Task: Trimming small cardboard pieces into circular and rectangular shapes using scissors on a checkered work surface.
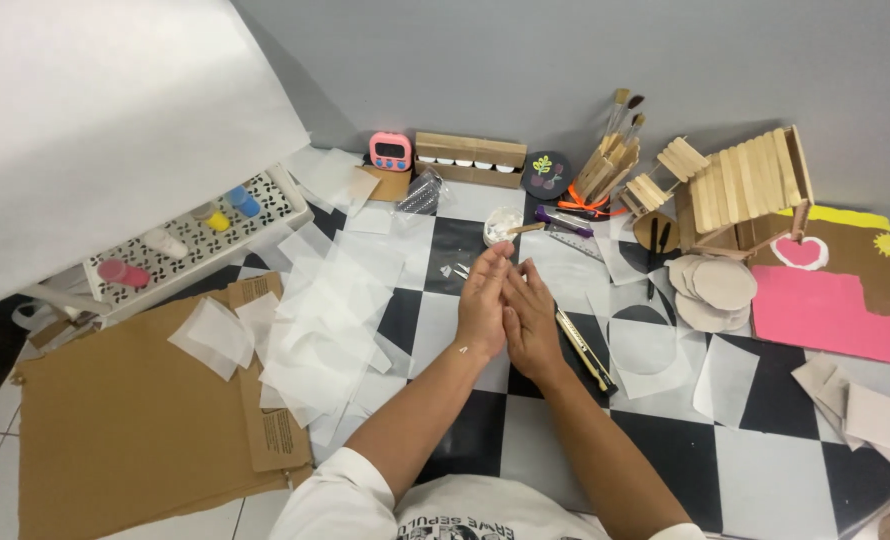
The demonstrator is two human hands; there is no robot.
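Observation:
My left hand [483, 305] and my right hand [531, 320] are pressed together palm to palm above the black and white checkered surface [775, 470]. Whether anything lies between the palms is hidden. A yellow utility knife [587, 352] lies just right of my right hand. Beyond my fingertips sits a small white dish [501, 226] with a brush resting in it. Several translucent paper pieces [320, 320] are spread to the left of my left hand.
A brown cardboard sheet [115, 420] lies at the left, a patterned tray with paint pots [200, 235] behind it. At the back stand a pink timer [391, 151], a wooden box [470, 159], brushes [615, 150] and a stick house [740, 190]. A pink sheet [825, 310] and round cardboard cut-outs [715, 290] lie right.

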